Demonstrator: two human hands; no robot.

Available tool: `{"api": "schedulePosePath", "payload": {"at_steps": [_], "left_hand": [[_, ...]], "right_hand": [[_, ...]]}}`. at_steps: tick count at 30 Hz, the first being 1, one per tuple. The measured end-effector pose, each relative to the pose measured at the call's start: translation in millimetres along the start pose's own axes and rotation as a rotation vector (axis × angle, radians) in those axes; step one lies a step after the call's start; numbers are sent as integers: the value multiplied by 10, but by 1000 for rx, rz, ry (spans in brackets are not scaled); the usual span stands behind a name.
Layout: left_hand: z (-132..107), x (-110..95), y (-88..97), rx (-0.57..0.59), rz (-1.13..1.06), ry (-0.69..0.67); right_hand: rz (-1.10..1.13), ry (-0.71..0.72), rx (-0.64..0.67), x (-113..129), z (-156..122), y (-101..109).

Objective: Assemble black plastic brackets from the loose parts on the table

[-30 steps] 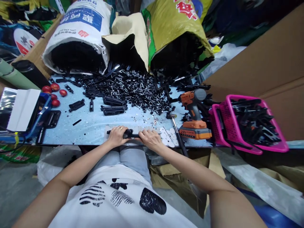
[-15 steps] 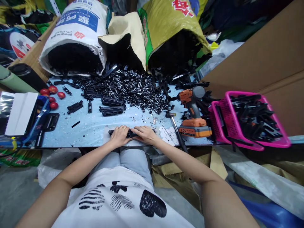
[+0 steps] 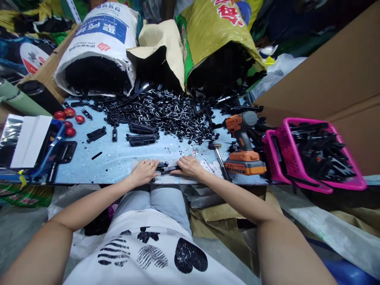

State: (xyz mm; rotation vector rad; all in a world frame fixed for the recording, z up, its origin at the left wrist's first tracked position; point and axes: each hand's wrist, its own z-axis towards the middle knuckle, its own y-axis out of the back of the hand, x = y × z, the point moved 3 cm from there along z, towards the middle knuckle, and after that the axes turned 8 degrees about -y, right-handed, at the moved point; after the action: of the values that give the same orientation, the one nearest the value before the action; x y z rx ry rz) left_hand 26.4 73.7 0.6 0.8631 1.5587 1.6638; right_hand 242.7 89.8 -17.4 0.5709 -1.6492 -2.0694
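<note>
A long black plastic part (image 3: pixel 166 168) lies across the near edge of the blue table (image 3: pixel 118 152). My left hand (image 3: pixel 145 171) grips its left end, fingers curled over it, a ring on one finger. My right hand (image 3: pixel 188 166) presses down on its right end with the fingers closed over it. A grey pad lies under the part. White round discs (image 3: pixel 211 165) sit just right of my right hand.
A pile of small black pieces (image 3: pixel 166 113) fills the table's middle, below three open sacks (image 3: pixel 97 47). An orange cordless drill (image 3: pixel 243 144) and a hammer (image 3: pixel 219 156) lie to the right. A pink basket (image 3: pixel 314 156) holds black parts. Red fruits (image 3: pixel 68 118) and a blue tray (image 3: pixel 44 146) are left.
Both hands stayed on the black part. My right hand slid back right along it, and the part's middle shows between the hands again.
</note>
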Motion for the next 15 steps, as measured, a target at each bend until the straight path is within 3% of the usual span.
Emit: {"api": "schedulePosePath", "payload": {"at_steps": [4, 7, 10, 12, 15], "left_hand": [[-20, 197, 9, -199, -42, 37], [-95, 214, 236, -395, -115, -21], [-290, 19, 665, -532, -351, -184], [-432, -206, 938, -575, -606, -268], [-557, -538, 1123, -627, -839, -235]], "right_hand": [[51, 97, -74, 108, 41, 206], [156, 243, -165, 274, 77, 556], [401, 391, -239, 495, 32, 974], [617, 481, -242, 683, -44, 1137], [856, 577, -176, 1062, -133, 1051]]}}
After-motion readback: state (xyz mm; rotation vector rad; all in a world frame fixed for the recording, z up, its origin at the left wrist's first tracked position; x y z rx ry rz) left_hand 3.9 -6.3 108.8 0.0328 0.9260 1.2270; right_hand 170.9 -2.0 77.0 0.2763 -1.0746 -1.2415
